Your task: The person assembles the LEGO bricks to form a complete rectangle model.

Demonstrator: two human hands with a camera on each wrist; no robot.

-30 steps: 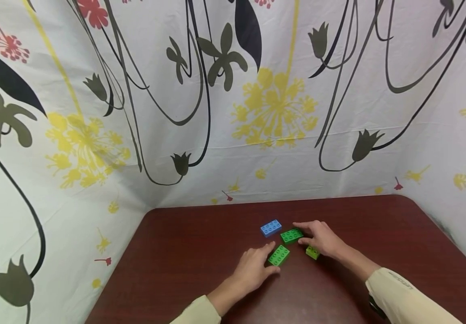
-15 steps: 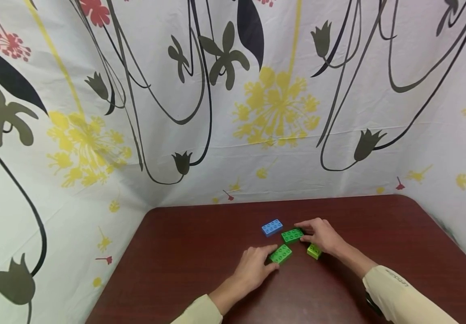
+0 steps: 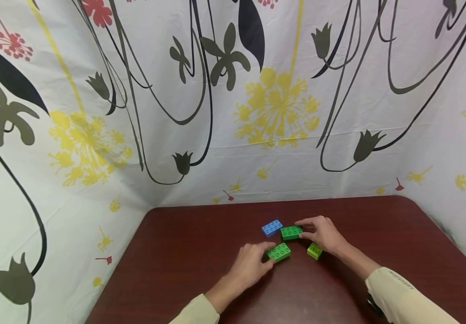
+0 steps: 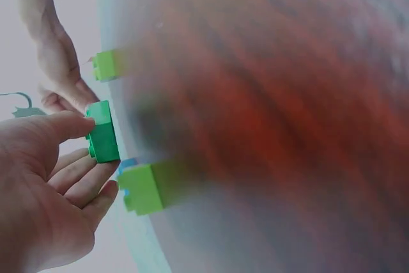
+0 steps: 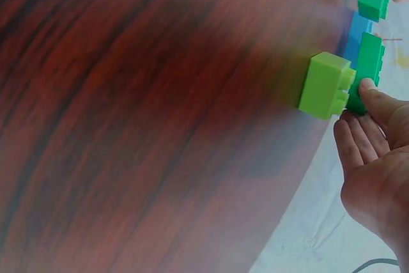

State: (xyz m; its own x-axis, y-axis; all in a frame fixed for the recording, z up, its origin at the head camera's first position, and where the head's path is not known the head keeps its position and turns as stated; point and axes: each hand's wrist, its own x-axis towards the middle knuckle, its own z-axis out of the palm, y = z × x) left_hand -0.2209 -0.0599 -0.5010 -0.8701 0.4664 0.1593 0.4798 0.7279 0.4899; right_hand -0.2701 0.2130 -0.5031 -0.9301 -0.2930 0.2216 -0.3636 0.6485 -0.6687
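Thumb and fingers of my left hand pinch the ends of a bright green toy building brick. My right hand pinches the right end of a darker green brick of similar size. Just behind and left of that one lies a blue brick. A small lime brick sits below the right palm, also seen beside the right fingers in the right wrist view. Close to the left fingers, the left wrist view shows another lime brick, which the head view does not show.
The bricks are on a dark reddish-brown table with rounded back corners. A white cloth with flower and leaf prints hangs behind it and along both sides. Light sleeves cover the forearms.
My left fingers have closed on the bright green brick, which has turned and moved slightly back. The right fingers have gripped the darker green brick, now turned a little straighter. The blue brick stays put.
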